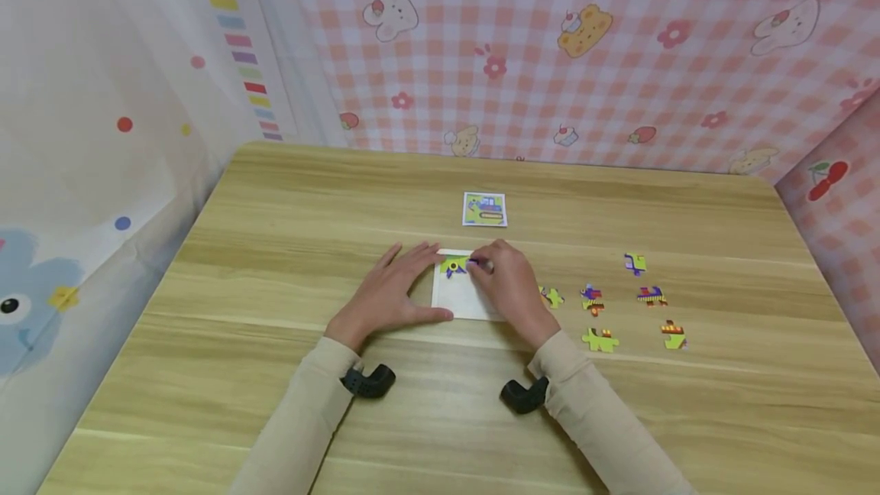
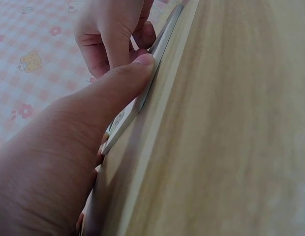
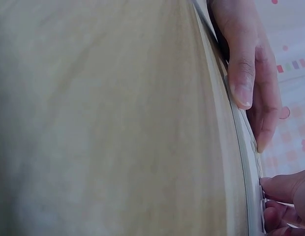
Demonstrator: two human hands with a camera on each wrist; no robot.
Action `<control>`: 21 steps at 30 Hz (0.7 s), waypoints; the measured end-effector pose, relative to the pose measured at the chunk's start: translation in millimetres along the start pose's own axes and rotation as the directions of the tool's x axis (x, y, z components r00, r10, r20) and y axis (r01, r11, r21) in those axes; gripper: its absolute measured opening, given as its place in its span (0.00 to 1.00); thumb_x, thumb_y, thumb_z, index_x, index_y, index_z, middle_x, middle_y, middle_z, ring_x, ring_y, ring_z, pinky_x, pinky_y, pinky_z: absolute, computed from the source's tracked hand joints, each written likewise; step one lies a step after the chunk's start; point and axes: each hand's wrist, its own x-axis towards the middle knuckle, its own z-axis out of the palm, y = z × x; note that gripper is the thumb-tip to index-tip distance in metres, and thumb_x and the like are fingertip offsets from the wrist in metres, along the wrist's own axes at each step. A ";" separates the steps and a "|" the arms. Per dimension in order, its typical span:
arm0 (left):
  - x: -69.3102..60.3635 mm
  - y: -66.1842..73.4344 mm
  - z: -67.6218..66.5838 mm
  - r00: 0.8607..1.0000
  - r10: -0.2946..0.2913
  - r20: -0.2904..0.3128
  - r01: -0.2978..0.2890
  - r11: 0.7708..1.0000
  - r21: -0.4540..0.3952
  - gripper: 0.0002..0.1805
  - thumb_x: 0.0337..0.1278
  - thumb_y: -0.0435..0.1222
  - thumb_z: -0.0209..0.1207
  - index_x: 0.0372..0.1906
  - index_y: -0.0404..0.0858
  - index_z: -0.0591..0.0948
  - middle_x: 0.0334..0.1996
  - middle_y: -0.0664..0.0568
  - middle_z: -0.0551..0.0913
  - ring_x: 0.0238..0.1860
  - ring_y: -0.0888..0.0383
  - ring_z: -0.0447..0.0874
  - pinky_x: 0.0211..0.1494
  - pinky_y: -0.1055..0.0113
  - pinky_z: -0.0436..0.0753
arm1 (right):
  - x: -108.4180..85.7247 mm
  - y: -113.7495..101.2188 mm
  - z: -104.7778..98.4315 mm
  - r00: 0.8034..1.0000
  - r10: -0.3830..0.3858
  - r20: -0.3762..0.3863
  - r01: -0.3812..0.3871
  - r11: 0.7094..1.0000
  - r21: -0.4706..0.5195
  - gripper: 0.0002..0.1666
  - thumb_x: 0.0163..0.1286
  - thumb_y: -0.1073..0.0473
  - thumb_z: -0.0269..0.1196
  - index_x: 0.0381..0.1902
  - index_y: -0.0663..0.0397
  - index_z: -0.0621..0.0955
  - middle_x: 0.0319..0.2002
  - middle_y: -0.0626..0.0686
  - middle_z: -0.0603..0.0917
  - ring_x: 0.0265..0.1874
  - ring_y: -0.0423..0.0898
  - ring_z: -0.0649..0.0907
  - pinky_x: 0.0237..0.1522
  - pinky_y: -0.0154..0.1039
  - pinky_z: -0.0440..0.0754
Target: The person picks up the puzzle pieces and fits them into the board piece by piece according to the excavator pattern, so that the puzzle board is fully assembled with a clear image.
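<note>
Here we are over the white tray [image 1: 455, 302], flat on the table [image 1: 440, 434] in front of you. Your left hand [image 1: 388, 298] is spread wide, fingertips at the tray's left edge, thumb along the near edge. Your right hand [image 1: 510, 281] is drawn in narrow, thumb and fingertips pinching a puzzle piece [image 1: 472, 262] at the far side of the tray; your fingers hide most of it. Just left of it lies a green section [image 1: 451, 266] with a yellow ring. Watch this join: press with the edges out of line and the piece could ride up on its neighbour, or shove that section askew. Let your left hand slacken and the tray may skid. Mind your right wrist, too: of the 6 loose pieces [image 1: 600, 340], the nearest lies just beside it, and a careless sweep could scatter it.
</note>
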 end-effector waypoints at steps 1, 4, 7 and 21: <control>0.0 0.2 -0.1 1.000 -0.001 0.003 0.001 1.000 -0.002 0.55 0.50 0.73 0.63 0.79 0.49 0.67 0.81 0.55 0.58 0.82 0.58 0.51 0.85 0.55 0.36 | 0.0 -0.1 0.0 1.000 0.001 0.000 -0.001 1.000 0.001 0.09 0.72 0.61 0.69 0.46 0.61 0.89 0.40 0.55 0.85 0.35 0.49 0.83 0.39 0.43 0.84; -0.2 0.4 -0.7 1.000 -0.005 0.008 0.005 1.000 -0.002 0.55 0.50 0.73 0.63 0.79 0.49 0.66 0.81 0.55 0.58 0.82 0.57 0.51 0.85 0.56 0.36 | 0.4 0.1 0.5 1.000 -0.001 -0.005 0.001 1.000 0.005 0.09 0.71 0.62 0.69 0.45 0.62 0.89 0.40 0.55 0.86 0.35 0.49 0.83 0.39 0.44 0.84; -0.1 0.8 -1.2 1.000 -0.005 0.007 0.005 1.000 0.000 0.54 0.50 0.72 0.64 0.79 0.49 0.66 0.81 0.55 0.58 0.82 0.57 0.51 0.85 0.56 0.37 | 0.6 0.6 1.0 1.000 0.001 -0.009 -0.001 1.000 0.003 0.09 0.71 0.62 0.69 0.45 0.62 0.89 0.40 0.55 0.86 0.36 0.49 0.83 0.40 0.44 0.85; 0.3 2.8 -2.7 1.000 -0.011 0.012 0.011 1.000 -0.010 0.55 0.50 0.71 0.65 0.79 0.49 0.66 0.81 0.55 0.58 0.82 0.57 0.51 0.85 0.55 0.38 | -7.6 7.5 -63.2 0.989 -0.013 -0.146 0.012 1.000 -0.007 0.13 0.76 0.59 0.64 0.47 0.63 0.89 0.43 0.58 0.86 0.30 0.50 0.81 0.30 0.40 0.79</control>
